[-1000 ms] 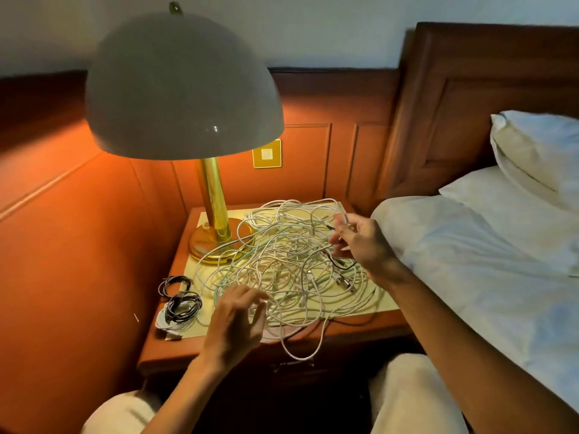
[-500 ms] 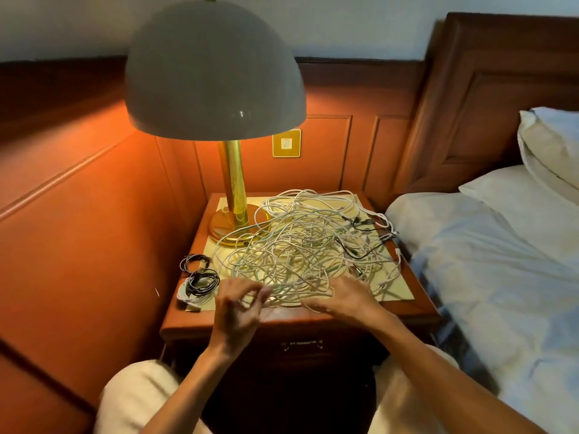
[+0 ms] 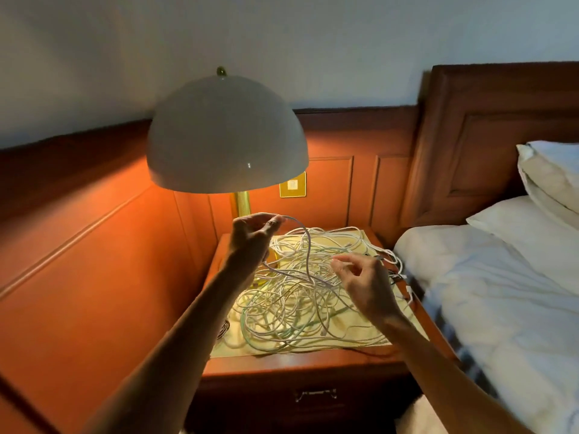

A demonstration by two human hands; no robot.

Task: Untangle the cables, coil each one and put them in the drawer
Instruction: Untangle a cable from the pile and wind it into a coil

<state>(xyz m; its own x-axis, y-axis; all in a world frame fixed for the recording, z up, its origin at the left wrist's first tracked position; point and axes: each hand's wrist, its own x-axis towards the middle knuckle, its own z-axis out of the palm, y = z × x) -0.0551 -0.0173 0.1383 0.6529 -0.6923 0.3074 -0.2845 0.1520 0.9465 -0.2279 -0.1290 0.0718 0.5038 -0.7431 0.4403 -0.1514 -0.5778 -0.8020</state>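
A big tangle of white cables [image 3: 291, 311] lies on a pale mat on the wooden nightstand [image 3: 282, 366]. My left hand [image 3: 252, 238] is raised above the pile's back left and pinches one white cable [image 3: 308, 245], which arcs from my fingertips down into the tangle. My right hand [image 3: 366, 286] hovers over the right side of the pile with curled fingers, thumb and forefinger pinching a thin white strand. The drawer [image 3: 315, 394] in the nightstand's front is shut. A small black cable coil [image 3: 224, 328] peeks out behind my left forearm.
A domed lamp [image 3: 225, 136] on a brass stem stands at the nightstand's back left, close above my left hand. The bed [image 3: 501, 292] with white pillows [image 3: 551, 180] borders the right side. Wood panelling with a wall plate [image 3: 292, 184] closes the left and back.
My left hand rose from the front edge with one white cable lifted out of the pile. My right hand moved up over the pile's right side. The camera tilted upward.
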